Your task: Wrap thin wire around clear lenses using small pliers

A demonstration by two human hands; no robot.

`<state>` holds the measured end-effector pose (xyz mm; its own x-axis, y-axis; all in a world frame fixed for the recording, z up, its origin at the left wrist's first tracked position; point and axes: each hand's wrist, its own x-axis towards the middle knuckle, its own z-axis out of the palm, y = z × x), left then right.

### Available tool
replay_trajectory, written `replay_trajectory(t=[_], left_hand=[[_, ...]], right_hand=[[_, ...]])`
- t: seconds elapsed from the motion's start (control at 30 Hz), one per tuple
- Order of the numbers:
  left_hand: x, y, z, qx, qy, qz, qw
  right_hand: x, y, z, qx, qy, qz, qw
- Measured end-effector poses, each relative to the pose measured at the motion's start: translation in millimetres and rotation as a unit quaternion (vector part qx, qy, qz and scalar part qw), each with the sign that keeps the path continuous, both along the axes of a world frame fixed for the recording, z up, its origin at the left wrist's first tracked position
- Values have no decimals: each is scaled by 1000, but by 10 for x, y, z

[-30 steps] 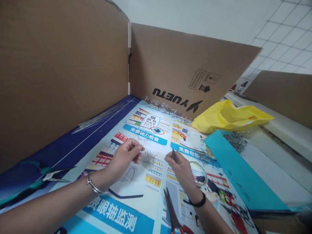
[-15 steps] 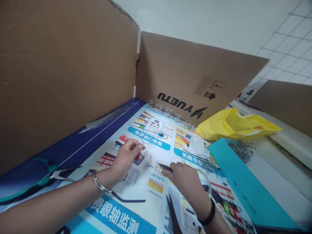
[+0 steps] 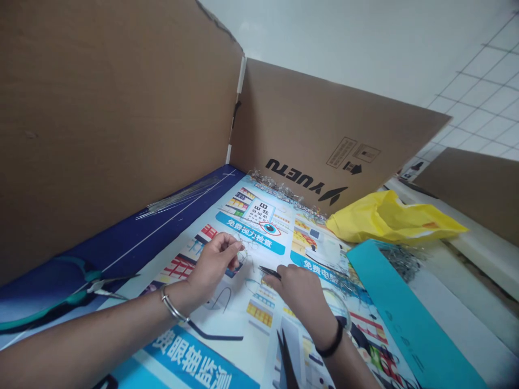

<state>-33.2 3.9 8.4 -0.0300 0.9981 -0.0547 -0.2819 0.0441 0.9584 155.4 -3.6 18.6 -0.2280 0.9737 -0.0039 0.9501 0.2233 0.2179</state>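
Note:
My left hand (image 3: 221, 259) is closed in a pinch, thumb against fingertips. A thin wire (image 3: 244, 259) curves out below the pinch. My right hand (image 3: 298, 289) is closed around a slim dark pointed tool (image 3: 271, 273); its tips point left toward my left hand, without touching it. The grip hides the rest of this tool. Below my right hand lies another dark tool with two pointed prongs (image 3: 287, 356). A bent piece of wire (image 3: 227, 296) rests on the printed poster (image 3: 255, 286) under my left hand, near a dark bent strip (image 3: 214, 336).
Green-handled pliers (image 3: 91, 286) lie open at the left. Straight wires (image 3: 178, 197) are bundled by the tall cardboard wall (image 3: 121, 108). Wire scraps (image 3: 284, 189) line the back cardboard panel (image 3: 324, 119). On the right are a yellow bag (image 3: 389, 219) and a teal box edge (image 3: 409, 308).
My right hand has shifted slightly up and left, bringing the pointed tool nearer my left hand. A wire loop seen by its tips before no longer shows. My left hand keeps its pinch.

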Motion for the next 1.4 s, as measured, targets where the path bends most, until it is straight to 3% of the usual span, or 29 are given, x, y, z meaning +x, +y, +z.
replay_trajectory(t=[0.27,0.47,0.73,0.87,1.17,1.4], left_hand=[[-8,55,-25,-6,-3,23,1000],[-5,69,-61,-9,-13,18,1000],[-5,45,-71,1,6,-7,1000],[6,28,-67,-26,29,-38,999],[65,-93,-141,-97,1,-195,976],[72,-84,-134,-140,-53,-216,965]], right_hand=[[-163,302,-88,0,-4,12,1000],[-271,235,-130,60,-31,67,995],[-229,206,-152,75,-39,89,992],[-140,152,-115,99,-54,80,990],[-146,-98,-43,156,-91,89,980],[-192,-198,-2,177,-78,111,975]])
